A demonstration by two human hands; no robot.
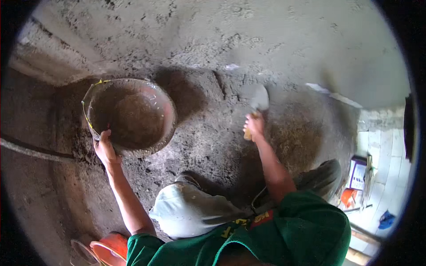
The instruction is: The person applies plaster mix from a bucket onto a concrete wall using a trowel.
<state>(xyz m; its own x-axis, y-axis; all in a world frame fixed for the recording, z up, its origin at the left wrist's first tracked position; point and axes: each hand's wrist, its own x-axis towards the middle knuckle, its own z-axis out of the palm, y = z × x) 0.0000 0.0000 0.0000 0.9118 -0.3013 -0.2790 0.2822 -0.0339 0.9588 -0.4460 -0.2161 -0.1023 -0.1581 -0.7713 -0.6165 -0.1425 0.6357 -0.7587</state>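
My left hand (105,148) is closed on the near rim of a round, mud-caked basin (170,116), its thumb over the edge. The basin is tilted, its inside coated with brown-grey residue, and a yellowish cord or wire handle (84,106) runs round its left side. In my right hand (254,126) is a trowel (260,98), gripped by its light wooden handle. The trowel's grey blade points away from me, over the rough ground close to the foot of the wall, and is slightly blurred. Whether the blade touches anything I cannot tell.
A grey plastered wall (284,40) runs along the far side. Rough, dirt-covered ground (199,146) lies below it. A hose or pipe (35,153) comes in from the left. Orange buckets (111,249) stand at lower left. White tiles, a dark container (356,174) and a blue item (387,220) are at right.
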